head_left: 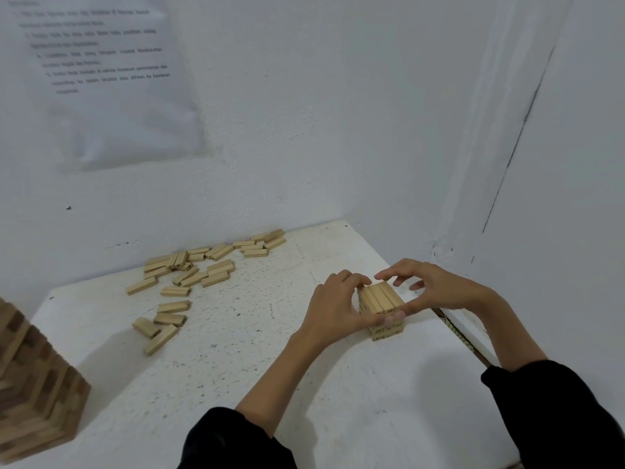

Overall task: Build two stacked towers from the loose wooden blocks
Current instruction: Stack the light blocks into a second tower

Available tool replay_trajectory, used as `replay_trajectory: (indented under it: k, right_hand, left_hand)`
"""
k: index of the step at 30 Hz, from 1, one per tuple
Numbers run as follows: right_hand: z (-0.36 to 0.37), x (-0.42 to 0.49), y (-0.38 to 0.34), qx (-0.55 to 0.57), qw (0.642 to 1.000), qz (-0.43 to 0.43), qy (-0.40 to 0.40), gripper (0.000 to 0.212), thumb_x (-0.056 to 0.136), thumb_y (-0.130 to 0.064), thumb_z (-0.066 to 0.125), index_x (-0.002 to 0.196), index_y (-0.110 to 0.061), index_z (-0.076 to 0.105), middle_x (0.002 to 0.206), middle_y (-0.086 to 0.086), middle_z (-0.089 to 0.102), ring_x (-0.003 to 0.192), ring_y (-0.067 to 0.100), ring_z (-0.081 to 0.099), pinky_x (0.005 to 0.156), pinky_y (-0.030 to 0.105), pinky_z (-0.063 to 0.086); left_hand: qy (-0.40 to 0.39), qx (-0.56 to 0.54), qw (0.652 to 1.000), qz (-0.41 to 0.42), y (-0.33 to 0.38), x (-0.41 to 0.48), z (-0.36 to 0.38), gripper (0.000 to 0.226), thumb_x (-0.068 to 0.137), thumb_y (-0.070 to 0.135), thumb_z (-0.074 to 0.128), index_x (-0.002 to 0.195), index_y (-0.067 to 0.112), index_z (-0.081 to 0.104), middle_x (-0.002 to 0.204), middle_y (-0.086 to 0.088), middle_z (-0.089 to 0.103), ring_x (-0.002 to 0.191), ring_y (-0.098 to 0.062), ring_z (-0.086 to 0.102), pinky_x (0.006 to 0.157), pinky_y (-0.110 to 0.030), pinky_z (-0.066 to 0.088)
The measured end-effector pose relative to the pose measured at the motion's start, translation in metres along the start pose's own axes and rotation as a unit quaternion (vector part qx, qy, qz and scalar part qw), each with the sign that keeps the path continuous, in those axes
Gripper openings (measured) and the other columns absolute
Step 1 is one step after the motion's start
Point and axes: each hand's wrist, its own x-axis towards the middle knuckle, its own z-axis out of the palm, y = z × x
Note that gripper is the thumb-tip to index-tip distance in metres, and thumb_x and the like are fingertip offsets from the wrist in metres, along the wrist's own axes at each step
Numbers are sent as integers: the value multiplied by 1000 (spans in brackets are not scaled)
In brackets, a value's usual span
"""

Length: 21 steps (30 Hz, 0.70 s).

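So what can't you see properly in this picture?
Head view only:
- small tower: left hand and right hand cover its sides; layer count unclear.
- tall tower: cut off by the left edge, blurred.
- wall sheet: print too blurred to read.
- loose blocks: printed marks too small.

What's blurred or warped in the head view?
Head view: tower at the left edge is blurred and stretched by the wide lens; sheet text unreadable; left hand, right hand and stack fairly sharp; soft shadows on the table, no glare.
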Motion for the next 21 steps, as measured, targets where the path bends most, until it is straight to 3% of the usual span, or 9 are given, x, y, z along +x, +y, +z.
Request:
replay_trajectory:
  k: [2,5,15,21]
  right_hand:
    - [0,-1,1,4,1000,6,-21,68,69,-20,82,124,-40,48,124,-20,46,113,-3,46,83,12,39]
    - [0,-1,2,-4,999,15,-31,69,70,-18,81,125,-39,46,124,-21,47,113,-5,45,84,11,37]
    - [6,-1,0,0,1000,2,11,61,67,-16,83,113,-43,53,112,-23,56,108,-4,50,83,12,39]
    - [8,-2,3,13,1000,7,13,68,68,-15,83,122,-38,50,115,-21,55,110,-3,49,83,11,39]
  left_hand:
    - [-12,-14,1000,-4,-1,0,0,83,62,67,73,130,27,49,124,9,55,109,-7,48,91,-30,43]
    - [-13,-51,999,-12,-3,-2,2,76,68,49,80,132,27,47,125,9,55,108,-6,49,91,-29,43]
    - [11,-63,998,-3,-2,-3,3,67,69,46,80,127,26,52,120,9,58,102,-6,51,89,-31,45]
    - [15,-56,998,1,-3,-4,4,71,67,53,79,127,28,52,121,11,57,104,-4,49,89,-28,42]
